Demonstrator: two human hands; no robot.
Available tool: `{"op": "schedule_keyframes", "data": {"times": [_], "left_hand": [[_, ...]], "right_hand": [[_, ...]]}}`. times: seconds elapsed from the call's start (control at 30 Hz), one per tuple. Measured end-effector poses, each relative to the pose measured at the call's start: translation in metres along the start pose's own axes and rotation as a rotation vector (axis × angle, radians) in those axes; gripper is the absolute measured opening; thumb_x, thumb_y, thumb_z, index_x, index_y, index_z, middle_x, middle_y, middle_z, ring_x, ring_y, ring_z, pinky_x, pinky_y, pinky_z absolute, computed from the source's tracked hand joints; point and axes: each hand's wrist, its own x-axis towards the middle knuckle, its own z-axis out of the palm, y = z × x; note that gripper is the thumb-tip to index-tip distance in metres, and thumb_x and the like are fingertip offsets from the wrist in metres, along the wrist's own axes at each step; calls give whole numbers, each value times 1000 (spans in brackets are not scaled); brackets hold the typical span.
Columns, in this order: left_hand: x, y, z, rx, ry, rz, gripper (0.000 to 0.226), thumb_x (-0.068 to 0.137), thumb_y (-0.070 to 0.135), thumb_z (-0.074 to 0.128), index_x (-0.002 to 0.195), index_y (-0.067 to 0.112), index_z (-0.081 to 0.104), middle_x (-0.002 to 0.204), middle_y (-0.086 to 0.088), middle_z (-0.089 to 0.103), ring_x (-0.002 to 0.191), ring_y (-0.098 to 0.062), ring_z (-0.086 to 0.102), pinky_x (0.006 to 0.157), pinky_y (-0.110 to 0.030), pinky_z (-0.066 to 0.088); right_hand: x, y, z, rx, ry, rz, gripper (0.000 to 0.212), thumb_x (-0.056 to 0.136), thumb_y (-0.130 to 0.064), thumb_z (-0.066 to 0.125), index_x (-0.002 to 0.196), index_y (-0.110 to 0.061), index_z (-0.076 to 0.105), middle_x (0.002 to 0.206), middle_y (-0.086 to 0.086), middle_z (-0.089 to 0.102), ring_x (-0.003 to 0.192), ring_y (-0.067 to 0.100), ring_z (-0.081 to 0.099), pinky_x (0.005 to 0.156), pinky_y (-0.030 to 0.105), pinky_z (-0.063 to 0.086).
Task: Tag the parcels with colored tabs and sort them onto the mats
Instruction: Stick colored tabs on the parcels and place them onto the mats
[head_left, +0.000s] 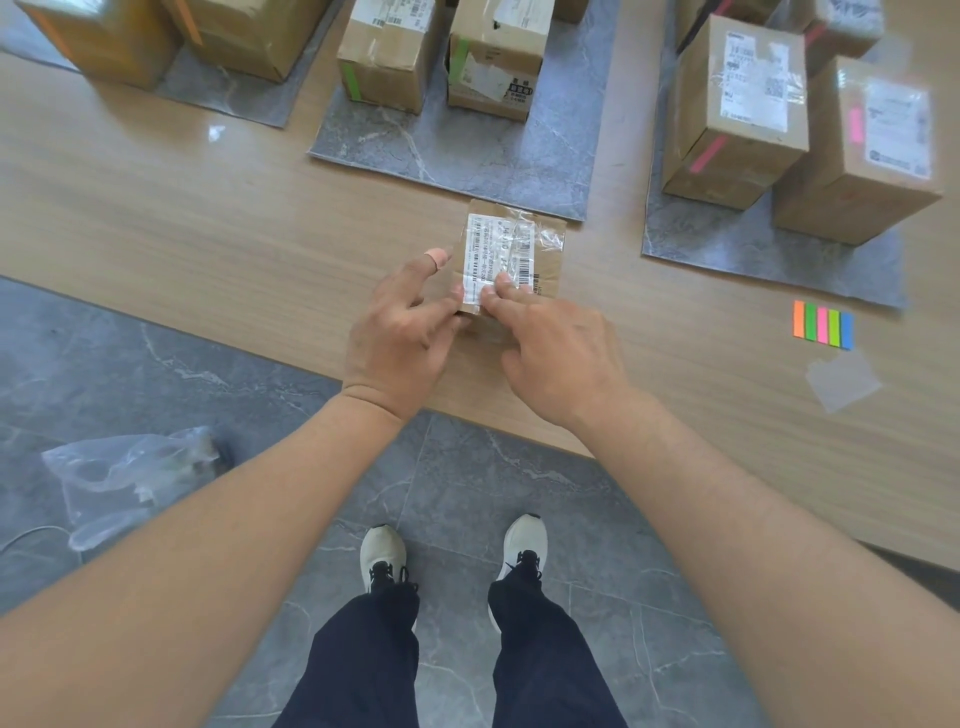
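Observation:
A small cardboard parcel (519, 244) with a white shipping label lies on the wooden table (208, 234) in front of the middle mat. My left hand (400, 327) holds its near left corner: the thumb lies on top, and the index finger, with a plaster on its tip, runs along the left side. My right hand (561, 348) presses its fingertips on the near edge of the label, with the thumb held apart below. A pad of colored tabs (823, 325) in orange, green, pink and blue lies on the table to the right. No tab is visible on this parcel.
Three grey mats sit at the back. The left mat (228, 93) holds parcels with orange tabs, the middle mat (467, 156) parcels with green tabs, and the right mat (727, 244) parcels with pink tabs. A clear film piece (841, 382) lies near the pad. A plastic bag (130, 467) lies on the floor.

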Motion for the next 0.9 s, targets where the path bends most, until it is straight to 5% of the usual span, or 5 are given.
{"op": "schedule_keyframes", "data": {"times": [0.23,0.33,0.4,0.53,0.9], "left_hand": [[17,24,-28,-569,-25,-559,13,91,30,75,97,19,78,120,13,69,106,6,63,94,-26,54],[33,25,-31,-964,-51,-1048,32,102,41,50,116,19,70,119,3,72,116,-8,63,110,-39,46],[40,25,-31,-1063,-117,-1202,52,104,50,37,120,11,68,120,-7,71,118,-19,63,112,-41,44],[48,42,-41,-1069,-199,-1166,62,106,51,27,98,11,74,89,-1,78,92,-18,70,86,-31,54],[105,86,-109,-1013,-189,-1010,67,107,52,21,111,12,74,99,-3,77,96,-19,68,88,-33,52]], "right_hand": [[-6,0,23,588,583,310,42,93,-6,58,135,-8,67,141,6,64,127,15,58,109,13,37],[-1,-3,15,1011,394,677,34,105,-27,48,131,-16,67,123,-9,67,115,11,58,109,27,40],[5,-4,15,1242,322,795,30,102,-31,41,82,-25,63,79,-11,53,76,13,48,75,36,43],[9,-11,8,1293,331,823,33,94,-39,36,66,-23,41,68,-5,44,68,17,38,68,36,33],[9,-10,-85,1263,344,684,31,80,-49,33,72,-21,41,76,0,49,66,19,41,60,36,32]]}}
